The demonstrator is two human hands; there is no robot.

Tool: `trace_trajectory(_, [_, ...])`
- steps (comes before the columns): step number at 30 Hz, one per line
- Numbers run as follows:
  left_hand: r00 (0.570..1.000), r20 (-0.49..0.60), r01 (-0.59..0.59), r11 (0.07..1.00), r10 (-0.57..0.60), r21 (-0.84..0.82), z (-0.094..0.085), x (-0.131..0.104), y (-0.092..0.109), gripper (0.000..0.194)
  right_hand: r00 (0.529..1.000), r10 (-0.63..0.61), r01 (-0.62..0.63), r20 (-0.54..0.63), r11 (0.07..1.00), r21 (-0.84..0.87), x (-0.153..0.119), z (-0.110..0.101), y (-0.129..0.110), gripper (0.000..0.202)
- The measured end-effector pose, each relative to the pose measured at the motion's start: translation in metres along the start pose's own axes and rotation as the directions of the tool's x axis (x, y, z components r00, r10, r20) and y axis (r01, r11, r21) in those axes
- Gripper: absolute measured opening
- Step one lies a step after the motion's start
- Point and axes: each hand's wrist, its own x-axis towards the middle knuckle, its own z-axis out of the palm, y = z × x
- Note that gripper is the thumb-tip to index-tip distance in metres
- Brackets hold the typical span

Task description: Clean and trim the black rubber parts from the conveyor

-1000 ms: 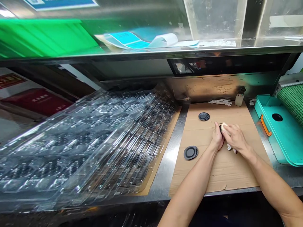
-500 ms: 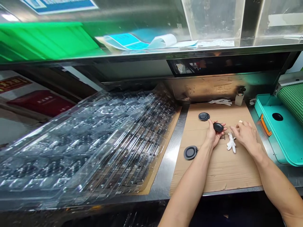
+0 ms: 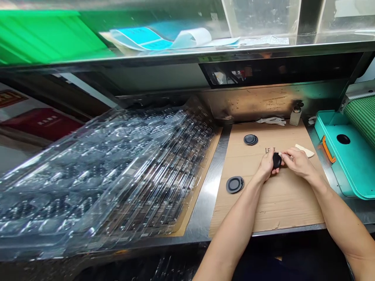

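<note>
My left hand [image 3: 267,164] is closed around a smooth black oval part [image 3: 277,160], tilted up above the cardboard. Against the upper edge of that part, my right hand [image 3: 297,160] pinches a small white cloth [image 3: 280,154]; most of the cloth is hidden by the fingers. Just behind the right hand lies a flat cream-coloured wedge [image 3: 305,151]. To the left on the cardboard sheet [image 3: 287,207] rest round black discs in two spots, the near discs [image 3: 234,184] and the far discs [image 3: 250,139].
Clear plastic trays [image 3: 117,168] are stacked on the left. A teal bin [image 3: 360,171] with a black part inside stands right, beside a green conveyor belt [image 3: 363,117]. White gloves [image 3: 271,121] and a small bottle [image 3: 295,115] are at the back, beneath a metal shelf [image 3: 181,56].
The white cloth has left the cardboard and a bit of it shows in my right fingers. My hands have come together, and the black part has turned more upright.
</note>
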Motion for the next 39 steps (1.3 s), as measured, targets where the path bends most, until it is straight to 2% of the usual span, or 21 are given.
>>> trace_trajectory(4, [0.998, -0.056, 0.027, 0.976, -0.015, 0.216, 0.007, -0.006, 0.001, 0.076, 0.999, -0.038, 0.037, -0.003, 0.985, -0.166, -0.001, 0.011, 0.001, 0.023])
trace_trajectory(8, [0.997, -0.078, 0.019, 0.944, 0.007, 0.329, 0.011, -0.012, 0.004, 0.084, 1.000, 0.025, -0.025, -0.003, 0.959, -0.283, -0.001, 0.014, 0.010, 0.019])
trace_trajectory(11, [0.996, -0.090, 0.017, 0.954, 0.010, 0.300, 0.012, -0.012, 0.004, 0.081, 0.997, 0.077, -0.072, 0.015, 0.971, -0.228, 0.000, 0.009, 0.017, 0.016])
trace_trajectory(15, [0.994, -0.104, 0.052, 0.973, -0.030, 0.223, 0.011, -0.007, 0.002, 0.080, 0.995, 0.081, -0.088, -0.061, 0.989, -0.115, 0.002, 0.003, 0.017, 0.018])
trace_trajectory(20, [0.995, -0.095, 0.061, 0.957, -0.036, 0.283, 0.007, -0.005, -0.001, 0.087, 0.999, 0.032, -0.031, 0.014, 0.999, -0.040, 0.001, 0.009, 0.011, 0.016])
trace_trajectory(27, [0.994, -0.101, 0.076, 0.906, -0.037, 0.416, 0.011, -0.010, 0.003, 0.088, 0.997, 0.009, 0.005, 0.071, 0.980, -0.197, 0.001, 0.017, 0.016, 0.013])
trace_trajectory(32, [0.995, -0.095, 0.064, 0.908, -0.026, 0.415, 0.012, -0.009, 0.002, 0.085, 0.992, -0.004, 0.037, 0.124, 0.962, -0.271, 0.000, 0.016, 0.017, 0.015])
trace_trajectory(35, [0.996, -0.087, 0.025, 0.922, 0.009, 0.386, 0.012, -0.007, -0.003, 0.080, 0.992, -0.062, 0.090, 0.111, 0.960, -0.266, 0.000, 0.018, 0.018, 0.019])
trace_trajectory(39, [0.989, -0.148, 0.028, 0.925, 0.031, 0.380, 0.014, -0.007, -0.005, 0.073, 0.994, -0.082, 0.098, 0.069, 0.956, -0.278, -0.001, 0.022, 0.018, 0.018])
